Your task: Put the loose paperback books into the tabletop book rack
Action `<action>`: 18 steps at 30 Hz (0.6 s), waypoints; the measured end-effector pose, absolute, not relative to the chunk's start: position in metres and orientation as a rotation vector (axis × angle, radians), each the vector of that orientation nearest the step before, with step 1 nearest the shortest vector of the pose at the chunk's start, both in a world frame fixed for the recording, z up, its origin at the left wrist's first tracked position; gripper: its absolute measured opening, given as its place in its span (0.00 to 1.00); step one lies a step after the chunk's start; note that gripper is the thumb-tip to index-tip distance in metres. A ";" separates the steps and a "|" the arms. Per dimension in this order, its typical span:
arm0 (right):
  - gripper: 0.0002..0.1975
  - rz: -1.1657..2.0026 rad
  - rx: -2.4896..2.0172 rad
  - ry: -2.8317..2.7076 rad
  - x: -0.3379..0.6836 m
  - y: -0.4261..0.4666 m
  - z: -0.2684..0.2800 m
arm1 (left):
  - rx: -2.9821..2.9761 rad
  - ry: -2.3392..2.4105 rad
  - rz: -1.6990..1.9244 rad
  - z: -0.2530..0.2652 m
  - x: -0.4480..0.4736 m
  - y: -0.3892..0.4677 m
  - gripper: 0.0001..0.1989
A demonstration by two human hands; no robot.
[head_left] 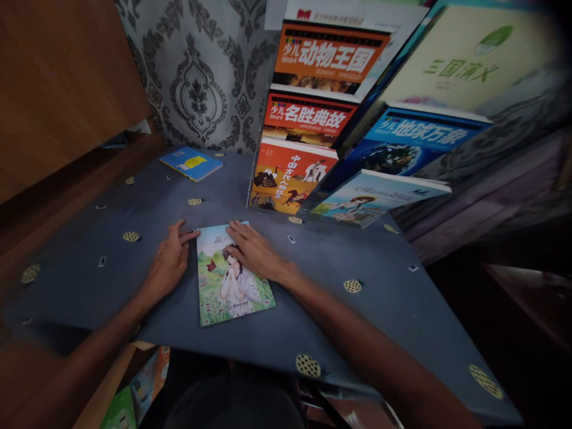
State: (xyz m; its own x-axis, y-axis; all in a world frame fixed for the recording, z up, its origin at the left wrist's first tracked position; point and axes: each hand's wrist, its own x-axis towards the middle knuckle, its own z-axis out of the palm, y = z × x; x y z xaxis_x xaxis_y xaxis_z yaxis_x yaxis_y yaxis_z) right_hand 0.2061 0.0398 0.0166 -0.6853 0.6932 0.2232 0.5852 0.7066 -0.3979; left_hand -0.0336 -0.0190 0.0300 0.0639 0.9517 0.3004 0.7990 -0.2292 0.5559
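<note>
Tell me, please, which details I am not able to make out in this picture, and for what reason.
All in the head view:
- Rest of the title on the butterfly-cover book: covered by the right hand.
- Lettering on the flat blue book: too small.
- Top of the white book: cut off by the upper edge.
- Lower part of the green item: cut off by the bottom edge.

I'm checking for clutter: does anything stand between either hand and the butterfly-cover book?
Nothing visible does. The right hand lies on the butterfly-cover book, and the left hand is at its upper left corner. The blue book with a yellow patch lies apart, farther back on the pineapple-print table.
</note>
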 end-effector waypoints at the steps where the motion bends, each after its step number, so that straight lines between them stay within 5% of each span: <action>1: 0.27 0.422 -1.030 -2.536 0.213 0.040 0.017 | 2.101 1.775 0.911 0.030 -0.034 -0.019 0.24; 12: 0.25 0.558 -1.113 -2.440 0.240 0.044 0.017 | 2.275 1.807 0.758 0.038 -0.024 -0.019 0.18; 18: 0.26 0.596 -1.086 -2.360 0.244 0.047 0.010 | 2.399 1.565 0.613 0.050 0.000 0.009 0.22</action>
